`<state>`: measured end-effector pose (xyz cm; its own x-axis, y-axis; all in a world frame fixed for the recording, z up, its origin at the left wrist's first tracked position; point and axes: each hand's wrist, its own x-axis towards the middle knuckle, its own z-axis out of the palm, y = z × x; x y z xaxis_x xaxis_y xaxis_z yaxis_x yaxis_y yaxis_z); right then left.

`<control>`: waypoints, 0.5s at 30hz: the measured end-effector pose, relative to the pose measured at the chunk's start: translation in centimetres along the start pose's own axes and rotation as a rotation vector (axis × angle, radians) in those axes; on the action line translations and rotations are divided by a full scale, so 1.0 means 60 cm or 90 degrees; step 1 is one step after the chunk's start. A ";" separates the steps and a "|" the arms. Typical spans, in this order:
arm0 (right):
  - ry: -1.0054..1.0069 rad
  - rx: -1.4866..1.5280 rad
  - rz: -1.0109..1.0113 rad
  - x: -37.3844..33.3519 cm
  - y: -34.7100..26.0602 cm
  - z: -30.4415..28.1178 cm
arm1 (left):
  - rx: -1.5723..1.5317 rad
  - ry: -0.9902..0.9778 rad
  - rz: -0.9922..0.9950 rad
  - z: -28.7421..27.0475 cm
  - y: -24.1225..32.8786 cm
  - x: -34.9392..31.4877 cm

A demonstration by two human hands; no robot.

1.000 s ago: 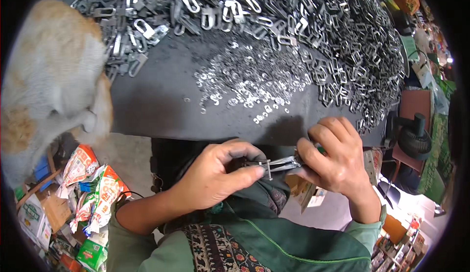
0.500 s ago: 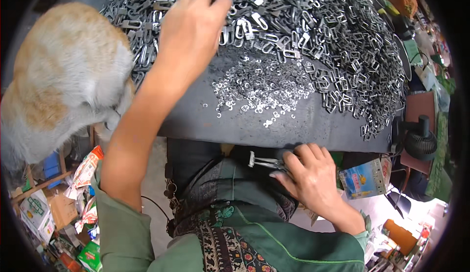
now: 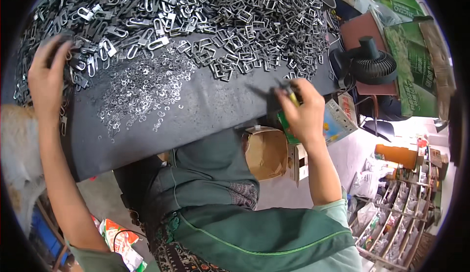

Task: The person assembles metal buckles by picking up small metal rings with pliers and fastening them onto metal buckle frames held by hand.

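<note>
My left hand [image 3: 47, 83] reaches into the left side of a large pile of elongated metal clips [image 3: 117, 22]; its thumb and fingers are apart, with the fingertips touching the pile. My right hand [image 3: 306, 113] is closed round pliers [image 3: 293, 97] with some yellow on them, above the table's right part; their tip is blurred, so I cannot tell whether anything is in the jaws. Small C-shaped metal rings [image 3: 147, 93] lie scattered between my hands. Rectangular metal loops [image 3: 249, 29] are heaped behind them, to the right of the clips.
An orange and white cat [image 3: 19, 149] sits against the dark table [image 3: 205, 103] at the left. A small black fan [image 3: 373, 66] stands beyond the right edge. Below are an open cardboard box [image 3: 267, 157] and, further right, a rack of bagged goods [image 3: 399, 203].
My view has swung to the right. The right hand has lifted the pliers from below the table edge to above the tabletop. The left hand has moved to the pile's left side.
</note>
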<state>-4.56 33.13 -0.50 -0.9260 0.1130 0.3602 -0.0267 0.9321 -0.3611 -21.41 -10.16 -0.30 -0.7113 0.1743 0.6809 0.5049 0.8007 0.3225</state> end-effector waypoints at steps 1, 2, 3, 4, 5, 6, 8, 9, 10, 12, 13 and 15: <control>0.020 -0.031 0.004 0.008 0.008 0.004 | -0.134 0.016 -0.218 -0.002 -0.004 -0.006; 0.038 -0.063 0.008 0.015 0.014 0.009 | -0.267 0.031 -0.439 -0.005 -0.007 -0.013; 0.036 -0.051 0.003 0.028 0.015 0.021 | -0.441 0.102 -0.484 -0.017 -0.029 -0.030; 0.076 -0.063 -0.015 0.039 0.019 0.030 | -0.442 0.098 -0.486 -0.021 -0.018 -0.035; 0.115 -0.077 -0.033 0.045 0.023 0.037 | -0.662 0.112 -0.548 -0.030 -0.002 -0.046; 0.112 -0.071 -0.035 0.052 0.023 0.041 | -0.876 0.132 -0.600 -0.049 0.016 -0.057; 0.098 -0.163 -0.095 0.061 0.022 0.046 | -0.990 0.037 -0.597 -0.071 0.035 -0.089; 0.090 -0.189 -0.116 0.063 0.012 0.045 | -1.087 -0.052 -0.584 -0.093 0.046 -0.102; 0.080 -0.195 -0.135 0.064 0.011 0.051 | -1.065 -0.038 -0.593 -0.104 0.062 -0.123; 0.068 -0.191 -0.170 0.067 0.002 0.048 | -0.825 0.021 -0.665 -0.111 0.114 -0.160; 0.053 -0.194 -0.162 0.059 0.006 0.038 | -0.842 -0.063 -0.641 -0.095 0.139 -0.169; 0.032 -0.199 -0.161 0.049 0.009 0.022 | -0.854 -0.174 -0.658 -0.072 0.196 -0.179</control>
<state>-7.78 33.54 -0.78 -0.8851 -0.1242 0.4485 -0.1288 0.9915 0.0203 -5.68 -5.09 -0.98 -0.9651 0.1327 -0.2259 -0.2586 -0.3440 0.9027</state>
